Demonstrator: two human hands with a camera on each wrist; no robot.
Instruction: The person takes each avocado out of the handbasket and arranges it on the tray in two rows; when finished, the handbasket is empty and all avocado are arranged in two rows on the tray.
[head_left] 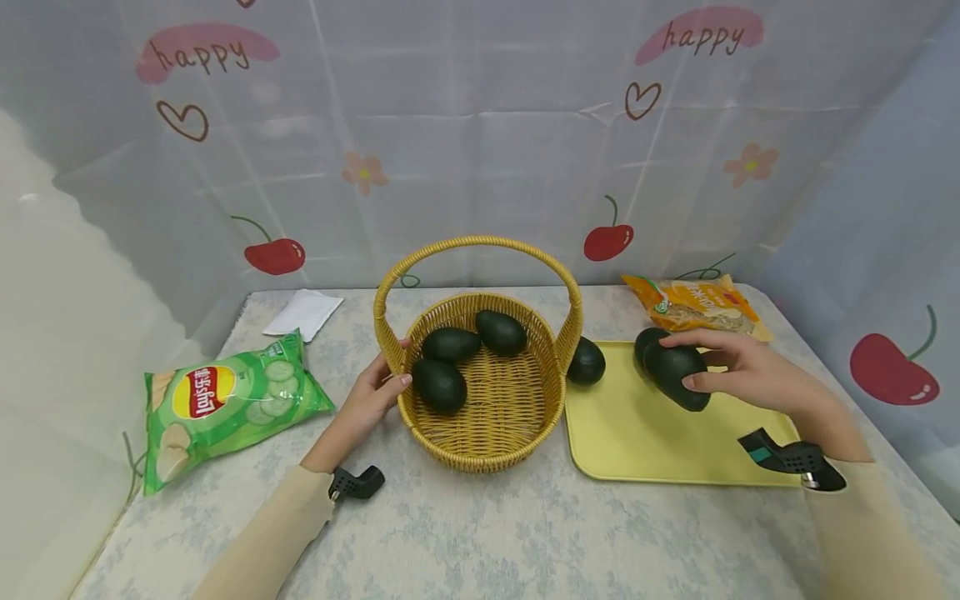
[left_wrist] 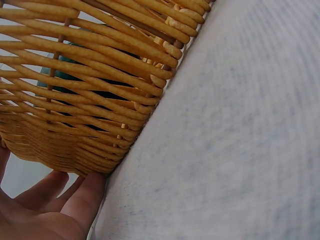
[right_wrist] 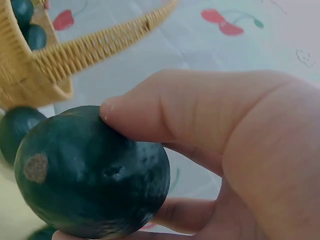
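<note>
Six dark green, egg-shaped avocados show in all: three inside the one woven yellow wicker basket (head_left: 480,433), three outside it. One flat yellow plastic tray (head_left: 637,433) is there. Two snack bags: one green crisp packet (head_left: 225,404) and one orange packet (head_left: 701,307). One white paper napkin (head_left: 303,312). Two hands.

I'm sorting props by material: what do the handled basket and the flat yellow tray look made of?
The basket looks like woven wicker or rattan: tan strands over ribs, a wrapped handle, slight sheen. The tray seems moulded plastic: smooth, matte pale yellow, rounded raised rim.
</note>
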